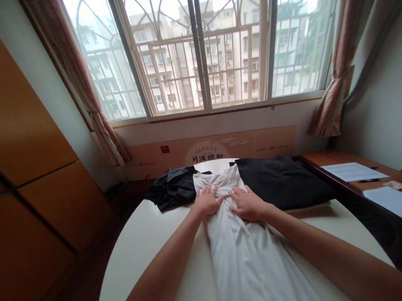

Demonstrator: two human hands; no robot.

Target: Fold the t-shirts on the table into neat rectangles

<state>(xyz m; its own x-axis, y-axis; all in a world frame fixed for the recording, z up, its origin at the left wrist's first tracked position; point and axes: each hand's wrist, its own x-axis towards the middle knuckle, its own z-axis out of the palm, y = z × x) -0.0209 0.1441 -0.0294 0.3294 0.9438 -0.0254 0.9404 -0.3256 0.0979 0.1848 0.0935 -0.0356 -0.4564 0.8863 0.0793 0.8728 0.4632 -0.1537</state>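
Observation:
A long white garment [244, 258] runs down the middle of the round white table [136, 257], its far end narrow and wrinkled. My left hand [207, 200] lies flat on the cloth near that far end, fingers spread. Beside it, my right hand [247, 203] presses on the same cloth with its fingers apart. Creases gather in the fabric between the two hands. A crumpled black garment [174, 185] lies just left of the white cloth. To the right is a flatter, folded-looking black garment [280, 181]. The near end of the white garment runs out of view.
On the right, a wooden desk [313, 160] holds paper sheets [354, 172] and a black pen [369, 180]. A printed cardboard panel [273, 140] stands behind the table, under a barred window [200, 53]. A wooden cabinet [32, 182] rises at left.

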